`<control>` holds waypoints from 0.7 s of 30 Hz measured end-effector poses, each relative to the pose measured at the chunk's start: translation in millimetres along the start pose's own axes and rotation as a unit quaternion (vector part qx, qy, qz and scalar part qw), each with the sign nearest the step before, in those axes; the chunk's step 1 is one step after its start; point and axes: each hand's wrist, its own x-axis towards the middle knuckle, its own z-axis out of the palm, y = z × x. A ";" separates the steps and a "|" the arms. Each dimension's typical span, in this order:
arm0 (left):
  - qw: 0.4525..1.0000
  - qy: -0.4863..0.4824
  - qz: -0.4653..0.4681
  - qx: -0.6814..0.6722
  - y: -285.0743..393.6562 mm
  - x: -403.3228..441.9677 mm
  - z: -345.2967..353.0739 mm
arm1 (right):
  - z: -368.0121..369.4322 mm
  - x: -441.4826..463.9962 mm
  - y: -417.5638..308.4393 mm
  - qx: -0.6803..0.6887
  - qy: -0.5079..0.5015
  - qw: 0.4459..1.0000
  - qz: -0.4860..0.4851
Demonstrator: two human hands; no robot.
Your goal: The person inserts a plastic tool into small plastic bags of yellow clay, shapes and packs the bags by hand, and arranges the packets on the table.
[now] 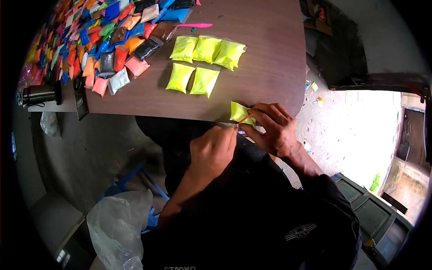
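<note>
At the table's front edge, my right hand [275, 128] is closed on a small bright yellow packet [239, 111], its thumb and fingers at the packet's right end. A thin red strip [244, 119] crosses that end, near my right fingertips. Just to the lower left, my left hand [213, 148] is in a pinch at the strip's lower end. What else lies inside its fingers is hidden. Farther up the table lie several more yellow packets [206, 81] in two rows, flat and filled, in clear film.
A large heap of many-coloured packets [120, 56] covers the table's left side. A pink plastic tool [195, 25] lies by it. At the left edge are a dark cylinder [42, 94] and a black flat device [81, 99]. A clear plastic bag [119, 225] hangs below left.
</note>
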 end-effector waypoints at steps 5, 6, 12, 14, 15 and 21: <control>0.998 0.034 0.000 0.046 -13.4 12.3 -2.7 | -4.3 2.7 -5.4 -0.003 0.001 1.000 0.015; 0.998 0.034 0.000 0.047 -13.2 13.0 -3.8 | -3.8 1.6 -6.3 0.006 0.000 1.000 0.029; 0.999 0.023 0.017 -0.040 1.2 7.8 2.4 | -6.0 3.9 -6.8 0.041 -0.002 0.998 0.048; 1.000 -0.005 0.003 -0.019 -4.0 6.1 4.0 | -9.0 5.5 -8.1 0.043 -0.004 0.998 0.044; 1.000 -0.007 -0.006 0.001 -6.0 9.3 2.1 | -10.5 4.5 -8.8 0.044 -0.020 0.997 0.055; 0.998 0.047 -0.031 -0.020 -6.9 19.5 -1.4 | -10.0 3.0 -8.9 0.088 -0.024 0.989 0.115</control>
